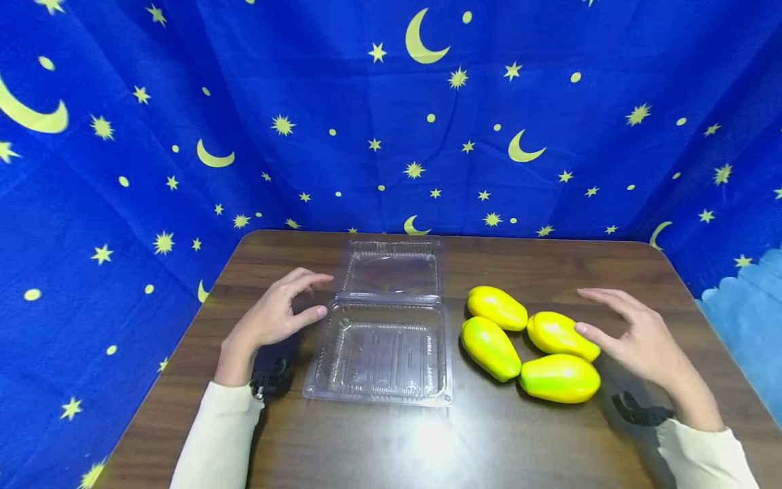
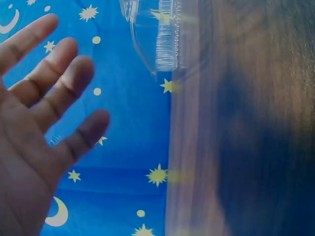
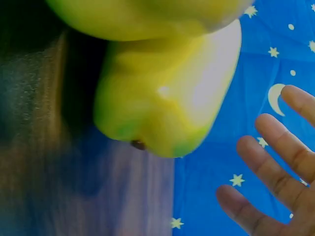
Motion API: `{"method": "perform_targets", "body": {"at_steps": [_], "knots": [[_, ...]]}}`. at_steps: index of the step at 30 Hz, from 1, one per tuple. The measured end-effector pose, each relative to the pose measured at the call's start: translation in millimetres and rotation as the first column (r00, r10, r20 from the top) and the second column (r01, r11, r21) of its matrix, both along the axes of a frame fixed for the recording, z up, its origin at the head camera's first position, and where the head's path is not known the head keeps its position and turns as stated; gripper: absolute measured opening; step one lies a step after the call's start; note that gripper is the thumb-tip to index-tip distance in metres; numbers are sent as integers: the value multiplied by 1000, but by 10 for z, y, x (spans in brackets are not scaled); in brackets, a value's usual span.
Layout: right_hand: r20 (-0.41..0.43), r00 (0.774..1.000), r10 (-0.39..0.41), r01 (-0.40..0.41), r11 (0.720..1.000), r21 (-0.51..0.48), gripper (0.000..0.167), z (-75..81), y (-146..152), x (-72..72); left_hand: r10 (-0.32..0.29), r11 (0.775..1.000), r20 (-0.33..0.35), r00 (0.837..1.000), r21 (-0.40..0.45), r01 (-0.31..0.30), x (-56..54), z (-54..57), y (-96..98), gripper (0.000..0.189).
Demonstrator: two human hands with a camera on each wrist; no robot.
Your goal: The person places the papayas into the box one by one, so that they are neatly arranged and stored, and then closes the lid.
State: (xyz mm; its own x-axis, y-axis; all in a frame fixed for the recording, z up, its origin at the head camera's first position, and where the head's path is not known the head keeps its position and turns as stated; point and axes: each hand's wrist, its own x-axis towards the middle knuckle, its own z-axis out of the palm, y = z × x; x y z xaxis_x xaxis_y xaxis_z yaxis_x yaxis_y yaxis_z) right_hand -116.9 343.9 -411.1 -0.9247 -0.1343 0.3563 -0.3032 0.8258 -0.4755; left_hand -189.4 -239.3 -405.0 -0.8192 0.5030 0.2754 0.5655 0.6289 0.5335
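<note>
Can count 1 clear plastic container, unfolded into 2 halves: 1 lid at the back and 1 ribbed base in front, joined along a hinge. Resting on 1 brown wood-grain table. Can count 4 yellow fruits, patched with green, all outside the container, to its right: 2 nearer to it, 1 behind the other, then 2 farther from it, again 1 behind the other. All lying on their sides, close together.

Can count 2 hands. Just left of the container, near the hinge, 1 left hand, with digits spread and nothing gripped; in the left wrist view, 4 digits fanned, apart from a corner of the container. Right of the container, on the far side of the fruits, 1 right hand, likewise spread, with nothing gripped; in the head view, overlapping the rear fruit of the farther pair with 1 thumb, cannot tell touch from gap.

Can also count 2 pale sleeves and 2 black wrist devices, 1 of each on either side of the container. Behind the container, blue cloth with yellow moons and stars. In front of the container, slightly right, 1 white glare
</note>
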Motion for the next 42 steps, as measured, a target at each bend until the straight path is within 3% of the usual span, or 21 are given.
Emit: {"method": "perform_targets", "body": {"at_steps": [6, 22, 27, 36, 42], "knots": [[90, 996, -1, 0, 1000, 6, 56, -55, 30, -42, -9, 1000, 150, 989, -20, 12, -23, -64, -22, 59], [240, 970, 26, -34, 999, 26, 58, -235, 107, -118, -62, 997, 253, 965, 56, 49, -94, -241, -79, 54], [264, 964, 39, -44, 999, 12, 57, -221, 122, -115, -86, 993, 270, 959, 99, 61, -108, -279, -61, 54], [283, 959, 19, -32, 999, 39, 57, -256, 162, -133, -130, 975, 263, 956, 211, 74, -31, -393, 4, 58], [346, 938, 25, -47, 997, 54, 59, -236, 134, -143, -143, 967, 251, 957, 240, 82, 15, -460, 13, 60]]}}
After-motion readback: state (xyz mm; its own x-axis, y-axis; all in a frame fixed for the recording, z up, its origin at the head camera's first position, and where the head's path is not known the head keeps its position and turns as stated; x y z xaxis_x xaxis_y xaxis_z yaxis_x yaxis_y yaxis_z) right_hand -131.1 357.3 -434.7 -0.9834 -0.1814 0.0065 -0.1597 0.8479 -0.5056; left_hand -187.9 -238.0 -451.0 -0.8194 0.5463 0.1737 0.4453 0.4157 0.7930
